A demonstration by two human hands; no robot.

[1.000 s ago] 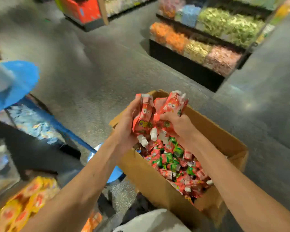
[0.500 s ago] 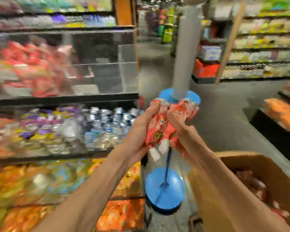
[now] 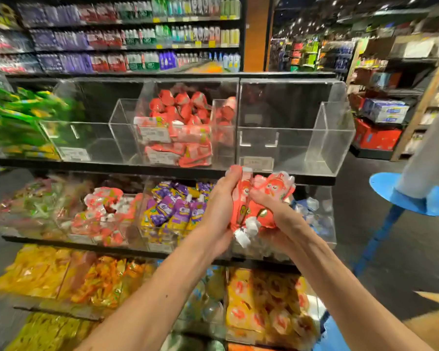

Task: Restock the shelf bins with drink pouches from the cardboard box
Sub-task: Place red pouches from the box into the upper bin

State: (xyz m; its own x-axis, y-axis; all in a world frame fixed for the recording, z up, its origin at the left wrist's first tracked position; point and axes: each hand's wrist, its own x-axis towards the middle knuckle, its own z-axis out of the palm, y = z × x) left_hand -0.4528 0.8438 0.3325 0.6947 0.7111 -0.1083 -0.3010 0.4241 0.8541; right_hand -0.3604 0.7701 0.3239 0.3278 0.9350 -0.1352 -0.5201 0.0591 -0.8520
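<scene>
Left hand (image 3: 218,206) and right hand (image 3: 276,221), pressed together, clamp a bundle of red spouted drink pouches (image 3: 261,198), gathered for the part-filled clear acrylic bin (image 3: 123,133) above.

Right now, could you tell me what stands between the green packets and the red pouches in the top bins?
In the head view, a see-through bin with only a front label stands between the green packets and the red pouches.
</scene>
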